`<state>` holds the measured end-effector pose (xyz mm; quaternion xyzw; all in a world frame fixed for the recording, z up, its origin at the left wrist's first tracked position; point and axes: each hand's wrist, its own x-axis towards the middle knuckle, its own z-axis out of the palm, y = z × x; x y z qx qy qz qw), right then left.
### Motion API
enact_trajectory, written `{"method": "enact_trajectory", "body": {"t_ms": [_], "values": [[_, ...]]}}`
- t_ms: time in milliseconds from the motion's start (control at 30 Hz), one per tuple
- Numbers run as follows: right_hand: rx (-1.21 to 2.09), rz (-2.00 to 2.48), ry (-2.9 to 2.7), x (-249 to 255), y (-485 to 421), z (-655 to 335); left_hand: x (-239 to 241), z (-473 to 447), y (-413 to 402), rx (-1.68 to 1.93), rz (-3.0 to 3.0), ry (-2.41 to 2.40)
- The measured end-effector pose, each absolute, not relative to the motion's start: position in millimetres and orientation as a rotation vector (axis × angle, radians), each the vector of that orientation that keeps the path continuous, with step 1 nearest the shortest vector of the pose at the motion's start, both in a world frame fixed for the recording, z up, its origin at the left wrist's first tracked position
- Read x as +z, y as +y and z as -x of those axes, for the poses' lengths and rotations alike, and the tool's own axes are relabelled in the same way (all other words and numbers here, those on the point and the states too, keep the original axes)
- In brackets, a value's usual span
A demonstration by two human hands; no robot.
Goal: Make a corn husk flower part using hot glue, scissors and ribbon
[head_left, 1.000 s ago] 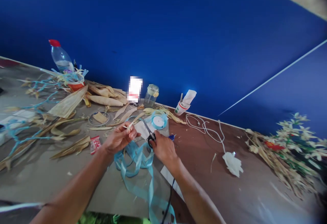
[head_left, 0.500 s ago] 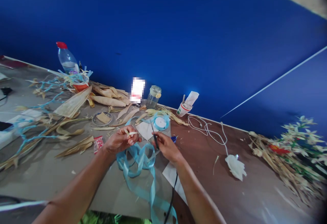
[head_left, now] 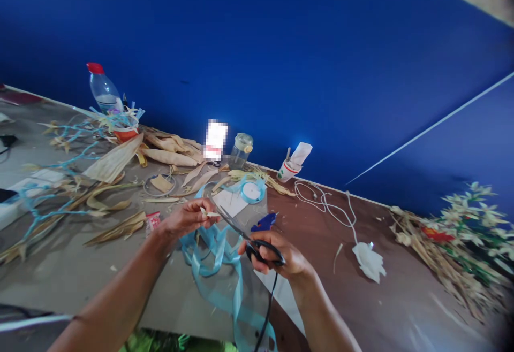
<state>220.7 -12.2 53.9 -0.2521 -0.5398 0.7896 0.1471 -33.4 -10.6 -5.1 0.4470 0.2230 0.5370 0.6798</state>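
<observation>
My left hand (head_left: 195,215) pinches a small pale piece of dried husk (head_left: 209,214) between thumb and fingers. In my right hand (head_left: 277,253) are black-handled scissors (head_left: 257,249), my fingers through the loops. Their blades point up and left, the tips close to the husk piece; whether they touch it I cannot tell. Beneath both hands a light blue ribbon (head_left: 219,258) lies in loose loops and trails toward the table's front edge. Its spool (head_left: 252,190) rests just beyond. A blue glue gun (head_left: 265,222), partly hidden by my right hand, lies behind the scissors.
Dried husks (head_left: 172,151) and blue-wrapped stems (head_left: 48,210) cover the left side. A bottle (head_left: 105,90), a glass jar (head_left: 241,151) and a white cup (head_left: 288,171) stand along the blue wall. White cable (head_left: 337,210) and a bunch of artificial flowers (head_left: 469,223) lie rightward.
My right hand has turned and moved slightly right and down, so the scissors now point toward my left hand. The blue glue gun shows more. My left hand still pinches the husk piece.
</observation>
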Motion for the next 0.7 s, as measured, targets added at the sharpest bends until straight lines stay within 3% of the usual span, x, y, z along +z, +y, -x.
{"method": "enact_trajectory", "body": {"t_ms": [433, 700], "values": [[2.346, 0.746, -1.596, 62.9, -12.2, -222.7, -3.7, 35.7, -11.0, 1.118, -1.055, 0.540], [2.048, 0.935, -1.624, 58.7, -8.4, -222.1, -9.4, 37.2, -8.2, 1.081, -1.097, 0.531]]}}
